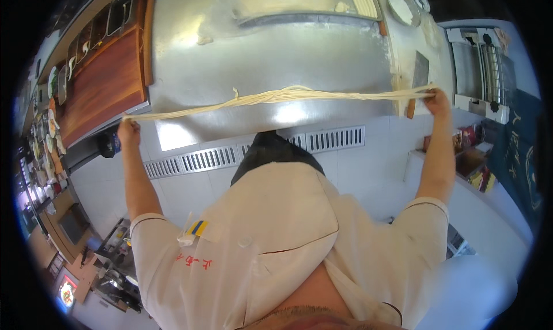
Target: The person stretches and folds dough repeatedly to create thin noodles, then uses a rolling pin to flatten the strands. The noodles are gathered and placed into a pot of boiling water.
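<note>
A long bundle of pulled dough noodles (293, 95) stretches between my two hands across the front of a stainless steel worktop (268, 57). At the left end, my left hand (129, 133) grips the gathered strands beside the corner of a wooden board. My right hand (437, 102) holds the other end, close to a cleaver (420, 68) lying on a pale board. The strands are loosely twisted in the middle, and one short end sticks up left of centre. Whether the bundle's middle touches the steel, I cannot tell.
A tray (311, 16) with dough strips (364, 0) stands at the back. A bowl of white powder (402, 8) is at the back right, with a roller machine (488, 70) beyond. Left are a wooden board (106, 77) and metal containers (119, 12). A floor grate (207, 159) runs below.
</note>
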Motion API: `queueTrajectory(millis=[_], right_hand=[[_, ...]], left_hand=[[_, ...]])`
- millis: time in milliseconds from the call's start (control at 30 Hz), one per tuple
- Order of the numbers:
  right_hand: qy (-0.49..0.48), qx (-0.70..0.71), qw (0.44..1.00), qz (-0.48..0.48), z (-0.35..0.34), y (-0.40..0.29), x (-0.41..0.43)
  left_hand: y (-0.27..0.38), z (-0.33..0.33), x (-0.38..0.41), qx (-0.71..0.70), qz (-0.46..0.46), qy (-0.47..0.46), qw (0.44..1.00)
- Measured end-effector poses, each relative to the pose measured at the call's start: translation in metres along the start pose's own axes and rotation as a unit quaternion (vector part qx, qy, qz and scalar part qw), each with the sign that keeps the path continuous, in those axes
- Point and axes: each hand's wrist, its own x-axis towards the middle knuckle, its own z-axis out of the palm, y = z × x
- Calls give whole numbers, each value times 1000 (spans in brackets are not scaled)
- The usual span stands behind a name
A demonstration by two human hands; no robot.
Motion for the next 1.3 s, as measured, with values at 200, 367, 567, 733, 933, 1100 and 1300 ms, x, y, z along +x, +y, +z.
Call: queueTrajectory(millis=[200, 367, 567, 733, 933, 1100, 1300], right_hand=[[-45, -10, 993, -112, 69, -68, -78], [-34, -283, 955, -78, 69, 23, -64], [146, -643, 620, -425, 126, 65, -64], [261, -519, 712, -394, 107, -13, -46], [-37, -135, 938, -318, 188, -27, -91], [-262, -129, 884, -364, 262, -39, -206], [-427, -95, 763, -476, 328, -30, -290]], left_hand=[[77, 36, -47, -30, 64, -90, 993], [-7, 82, -23, 230, 47, -93, 968], [-10, 85, -30, 273, 124, 20, 954], [66, 77, -30, 246, 282, 84, 923], [82, 177, -141, 123, 186, -169, 960], [120, 310, -306, 205, 171, -386, 883], [123, 458, -403, 312, 131, -651, 680]])
